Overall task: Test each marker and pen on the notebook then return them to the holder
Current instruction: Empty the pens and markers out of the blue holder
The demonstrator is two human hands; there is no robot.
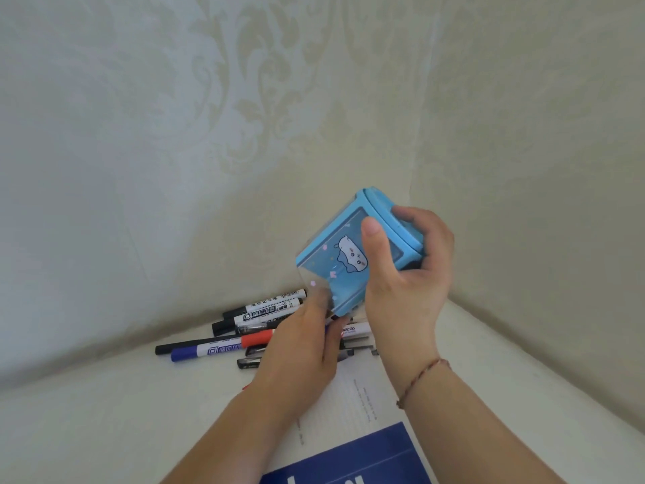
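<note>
Tipping the blue pen holder [343, 255] mouth-down over the heap of markers and pens [258, 326] — right hand [406, 270] gripping its base, left hand [302, 344] pinching its lower rim — and best righting it beside the notebook [352, 406] before testing.

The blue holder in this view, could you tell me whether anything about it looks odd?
Yes: the holder is tipped over in mid-air, gripped by both hands, while the markers and pens lie scattered on the surface below.

Light-blue holder [343, 260], damask-patterned cream wall [244, 117]
</note>
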